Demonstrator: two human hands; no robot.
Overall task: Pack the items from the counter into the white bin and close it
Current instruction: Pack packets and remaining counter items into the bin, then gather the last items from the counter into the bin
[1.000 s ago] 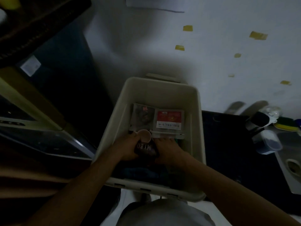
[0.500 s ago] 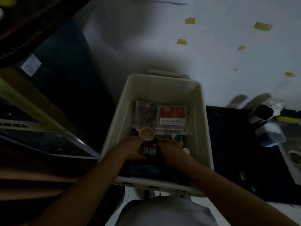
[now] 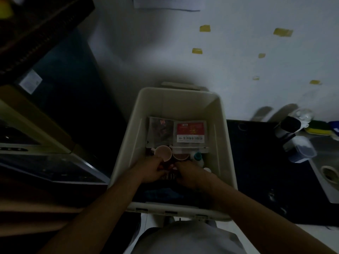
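Observation:
The white bin stands open in front of me. Both my hands are deep inside it, my left hand and my right hand closed together on a dark mug with pale lettering, mostly hidden by my fingers. Just beyond my hands a pink cup lies on its side next to a second cup. Two flat packets lie at the far end, a dark one and a red-labelled one. A small teal-capped bottle sits at the right. Blue cloth lies at the near end.
A dark counter runs to the right of the bin, carrying dark cups, a clear lidded container, a yellow-green sponge and a sink. A dark appliance stands on the left. The white wall bears tape pieces.
My hands have carried the dark mug lower into the bin, and they now cover most of its lettering. The pink cup beyond them has come into full view.

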